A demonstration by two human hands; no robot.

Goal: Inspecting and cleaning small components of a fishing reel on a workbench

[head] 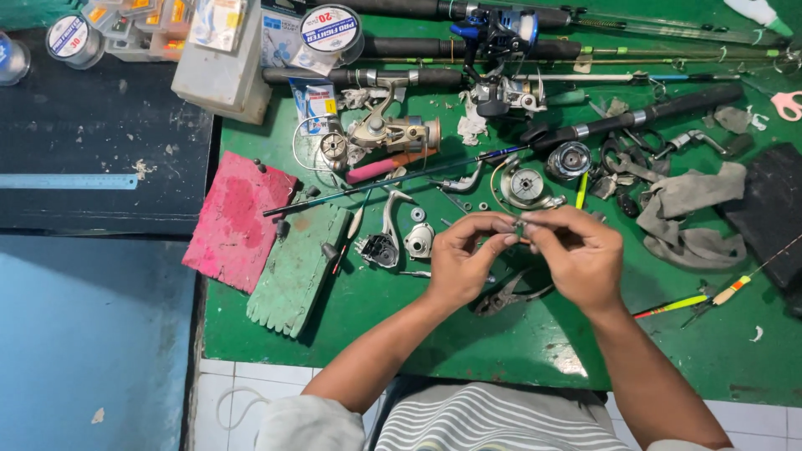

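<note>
A small metal part (519, 227) sits pinched between the fingertips of both hands, held above the green table (468, 334) near its middle; it is too small to tell its exact shape. The left hand (462, 259) has its thumb and forefinger drawn narrow onto the part from the left, the other fingers curled loosely under. The right hand (579, 255) meets it from the right, thumb and forefinger closed tight on the same piece, the remaining fingers folded toward the palm. The 2 hands touch at the fingertips.

Just below the hands, a pair of pliers (505, 296) lies on the table, partly hidden by the left wrist. To the left of the left hand lie a dismantled reel body (380, 246) and a round grey reel housing (418, 240), close together. Above the hands rest a spool (527, 185) and a dark round spool (571, 159). Farther up, a gold spinning reel (388, 132) stands near several fishing rods (635, 117) laid across the table. A grey rag (689, 217) is bunched to the right of the hands. Well to the left lie a red sponge pad (238, 221) and a green pad (296, 267), side by side and touching. A yellow float (672, 306) lies to the lower right.
</note>
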